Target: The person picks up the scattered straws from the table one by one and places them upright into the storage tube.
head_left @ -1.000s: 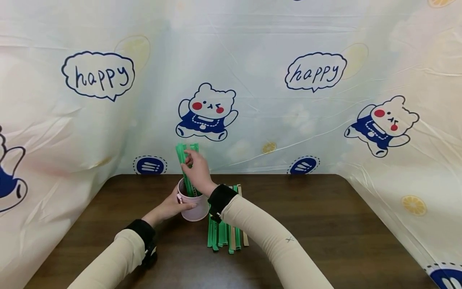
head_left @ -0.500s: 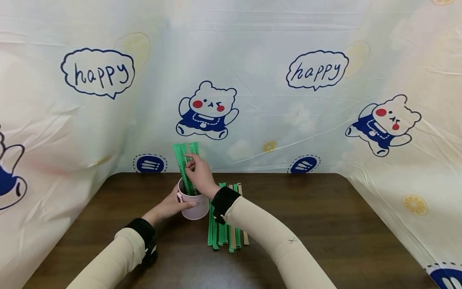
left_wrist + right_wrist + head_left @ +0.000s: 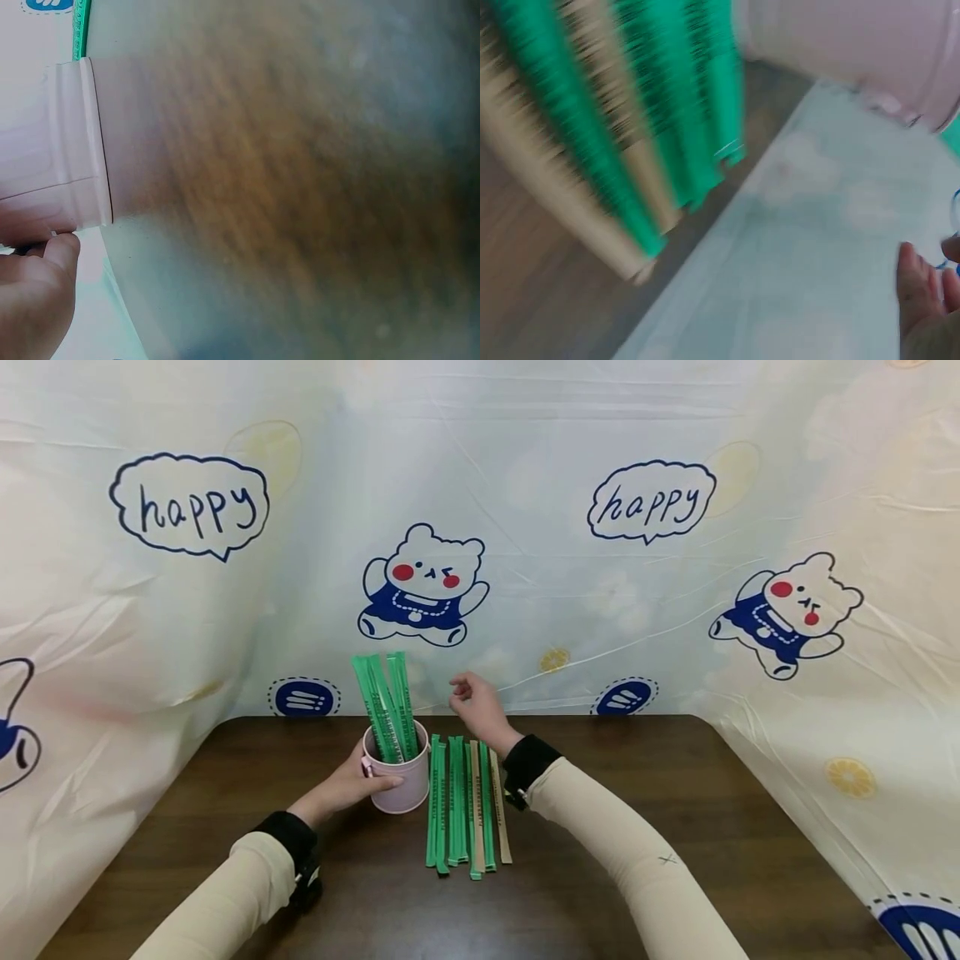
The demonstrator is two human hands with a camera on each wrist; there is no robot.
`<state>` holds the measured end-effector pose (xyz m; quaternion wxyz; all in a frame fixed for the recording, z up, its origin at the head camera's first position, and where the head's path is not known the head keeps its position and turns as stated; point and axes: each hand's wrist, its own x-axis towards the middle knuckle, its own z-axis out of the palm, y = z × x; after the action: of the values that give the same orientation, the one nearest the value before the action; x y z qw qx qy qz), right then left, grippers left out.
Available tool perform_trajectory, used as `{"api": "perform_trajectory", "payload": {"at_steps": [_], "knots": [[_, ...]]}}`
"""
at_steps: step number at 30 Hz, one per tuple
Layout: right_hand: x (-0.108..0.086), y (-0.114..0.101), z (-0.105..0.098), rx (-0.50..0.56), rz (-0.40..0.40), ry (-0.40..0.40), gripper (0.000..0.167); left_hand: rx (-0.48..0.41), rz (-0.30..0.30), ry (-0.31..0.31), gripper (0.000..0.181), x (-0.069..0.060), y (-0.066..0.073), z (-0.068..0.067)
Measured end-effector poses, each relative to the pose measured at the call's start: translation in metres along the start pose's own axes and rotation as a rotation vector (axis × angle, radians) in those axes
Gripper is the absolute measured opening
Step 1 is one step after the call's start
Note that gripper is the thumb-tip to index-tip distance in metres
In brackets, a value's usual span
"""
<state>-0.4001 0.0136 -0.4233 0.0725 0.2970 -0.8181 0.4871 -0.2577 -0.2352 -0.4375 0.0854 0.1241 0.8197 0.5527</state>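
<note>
A pink bucket [image 3: 401,787] stands upright on the table with several green sticks [image 3: 385,710] leaning in it. My left hand [image 3: 347,787] grips the bucket's left side, thumb across its front; the left wrist view shows the hand [image 3: 37,300] at the pink wall [image 3: 45,150]. My right hand [image 3: 480,706], fingers loosely bent and holding nothing, hovers right of the bucket, above the far ends of a row of green and tan sticks [image 3: 456,802]. In the right wrist view those sticks [image 3: 562,127] are blurred, and part of the hand [image 3: 930,307] shows at lower right.
The brown wooden table [image 3: 637,835] reaches back to a pale patterned cloth [image 3: 540,527] with printed bears and lettering, which hangs behind and at both sides. The row of sticks lies close to the bucket's right side.
My right hand has left the sticks in the bucket and moved right, uncovering the row on the table. My left hand keeps its grip on the bucket.
</note>
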Motion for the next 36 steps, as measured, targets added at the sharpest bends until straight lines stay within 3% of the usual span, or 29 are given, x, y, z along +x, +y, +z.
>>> {"api": "perform_trajectory", "payload": {"at_steps": [2, 3, 4, 7, 10, 12, 15, 17, 19, 20, 22, 24, 27, 29, 32, 36], "knots": [[0.003, 0.045, 0.000, -0.044, -0.004, -0.022, 0.040, -0.004, 0.002, 0.001, 0.108, 0.000, -0.001, 0.000], [0.003, 0.058, -0.001, -0.075, 0.050, -0.041, 0.041, -0.003, 0.003, 0.001, 0.109, 0.000, -0.001, 0.000], [0.004, 0.085, 0.001, -0.099, 0.031, -0.041, 0.042, -0.005, 0.002, 0.003, 0.109, 0.000, -0.002, -0.001], [0.006, 0.151, 0.005, -0.159, 0.086, -0.073, 0.042, -0.014, 0.000, 0.003, 0.109, 0.000, -0.002, 0.000], [0.017, 0.253, 0.019, -0.213, 0.118, -0.099, 0.044, -0.009, -0.002, 0.001, 0.109, -0.001, 0.000, 0.001], [0.028, 0.332, 0.033, -0.236, 0.199, -0.134, 0.047, -0.006, -0.003, 0.000, 0.109, -0.002, 0.001, 0.001], [0.016, 0.338, 0.032, -0.246, 0.317, -0.175, 0.050, -0.002, -0.010, 0.002, 0.109, -0.002, 0.003, 0.002], [0.001, 0.315, 0.026, -0.220, 0.352, -0.195, 0.055, 0.004, -0.014, 0.001, 0.109, -0.003, 0.004, 0.002], [-0.022, 0.247, 0.009, -0.181, 0.382, -0.220, 0.058, 0.007, -0.019, 0.003, 0.108, -0.003, 0.004, 0.002], [-0.026, 0.239, 0.006, -0.162, 0.377, -0.235, 0.056, 0.010, -0.021, 0.003, 0.108, -0.003, 0.004, 0.002], [-0.040, 0.190, -0.002, -0.153, 0.401, -0.249, 0.039, 0.007, -0.022, 0.008, 0.107, -0.003, 0.003, 0.002], [-0.055, 0.123, -0.012, -0.147, 0.447, -0.259, 0.029, 0.017, -0.022, 0.006, 0.107, -0.004, 0.002, 0.002], [-0.076, 0.032, -0.023, -0.178, 0.500, -0.255, 0.052, 0.013, -0.025, 0.006, 0.108, -0.004, 0.001, 0.003], [-0.087, -0.008, -0.028, -0.189, 0.497, -0.243, 0.055, 0.021, -0.019, -0.001, 0.108, -0.004, 0.000, 0.003], [-0.095, -0.040, -0.031, -0.204, 0.506, -0.216, 0.055, 0.003, -0.015, -0.002, 0.108, -0.003, 0.000, 0.003], [-0.092, -0.040, -0.030, -0.216, 0.512, -0.204, 0.059, 0.004, -0.006, 0.002, 0.108, -0.002, 0.001, 0.001]]}}
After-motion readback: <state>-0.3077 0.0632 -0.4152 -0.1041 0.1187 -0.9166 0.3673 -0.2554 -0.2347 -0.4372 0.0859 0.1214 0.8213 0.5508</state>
